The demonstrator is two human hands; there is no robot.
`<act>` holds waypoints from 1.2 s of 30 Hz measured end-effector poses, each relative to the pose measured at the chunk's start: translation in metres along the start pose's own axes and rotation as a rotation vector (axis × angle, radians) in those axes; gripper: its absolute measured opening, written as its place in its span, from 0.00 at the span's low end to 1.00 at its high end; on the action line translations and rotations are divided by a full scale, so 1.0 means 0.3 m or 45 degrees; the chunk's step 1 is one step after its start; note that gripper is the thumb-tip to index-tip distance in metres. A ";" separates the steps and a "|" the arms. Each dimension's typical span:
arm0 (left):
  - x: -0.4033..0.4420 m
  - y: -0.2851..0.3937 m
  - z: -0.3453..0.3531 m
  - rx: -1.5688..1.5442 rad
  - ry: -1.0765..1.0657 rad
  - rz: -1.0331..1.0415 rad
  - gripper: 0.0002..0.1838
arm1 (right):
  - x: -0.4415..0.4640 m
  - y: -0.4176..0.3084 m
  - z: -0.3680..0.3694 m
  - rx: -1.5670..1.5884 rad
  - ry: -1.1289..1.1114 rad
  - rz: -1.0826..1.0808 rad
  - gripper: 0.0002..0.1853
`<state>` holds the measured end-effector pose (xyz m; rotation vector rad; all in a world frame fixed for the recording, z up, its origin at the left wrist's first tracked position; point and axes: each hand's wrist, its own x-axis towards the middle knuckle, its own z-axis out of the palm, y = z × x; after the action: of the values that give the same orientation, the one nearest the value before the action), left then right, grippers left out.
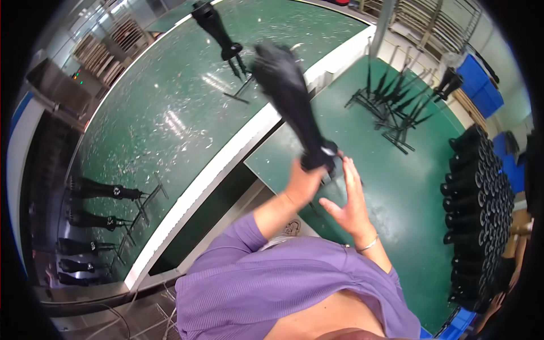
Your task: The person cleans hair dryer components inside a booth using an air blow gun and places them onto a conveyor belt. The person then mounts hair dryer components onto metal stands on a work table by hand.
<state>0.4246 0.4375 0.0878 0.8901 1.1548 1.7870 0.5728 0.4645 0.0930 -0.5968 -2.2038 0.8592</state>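
A long black part (292,102), blurred at its upper end, stands tilted in front of me over the corner of the green table (272,156). Its lower end is in my left hand (306,182), whose fingers wrap round the black collar there. My right hand (349,201) is just right of that collar, with thumb and fingers apart and the fingertips close beside it; whether they touch it cannot be made out. A metal bracelet is on the right wrist. Below the collar, thin dark rods show faintly between the hands.
A green conveyor belt (164,85) with a white edge (207,178) runs at the left, carrying several black parts on T-shaped stands. Empty stands (391,107) cluster at the table's back right. Stacked black parts (473,215) line the right side; another person's hand (494,305) shows beyond them.
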 end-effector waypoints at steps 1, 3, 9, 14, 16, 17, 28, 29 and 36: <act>0.055 0.061 -0.091 0.129 0.076 0.135 0.10 | 0.031 0.003 0.010 -0.042 -0.017 -0.020 0.41; 0.163 0.194 -0.287 0.109 0.248 0.431 0.11 | 0.071 0.032 0.025 -0.088 0.008 -0.009 0.34; 0.366 0.279 -0.936 0.444 0.528 0.436 0.10 | 0.088 0.143 0.086 -0.073 0.098 0.179 0.18; 0.522 0.185 -1.012 0.382 0.525 0.403 0.09 | 0.096 0.204 0.129 -0.032 0.038 0.282 0.16; 0.603 0.167 -0.992 0.363 0.474 0.432 0.09 | 0.108 0.218 0.137 -0.038 0.025 0.315 0.15; 0.639 0.153 -0.982 0.349 0.454 0.429 0.08 | 0.106 0.223 0.137 -0.050 0.017 0.325 0.15; 1.203 -0.051 -0.691 0.395 0.379 0.369 0.13 | -0.018 0.277 0.039 -0.234 0.128 0.549 0.13; 1.277 -0.091 -0.663 0.342 0.365 0.360 0.11 | -0.041 0.281 0.014 -0.262 0.178 0.600 0.14; 1.568 -0.198 -0.541 0.239 0.178 0.395 0.11 | 0.003 0.461 -0.225 -0.521 0.579 0.728 0.31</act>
<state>0.0996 0.8159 0.0387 1.1185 1.3490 2.0402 0.6443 0.5857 0.0308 -1.5095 -1.8038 0.4585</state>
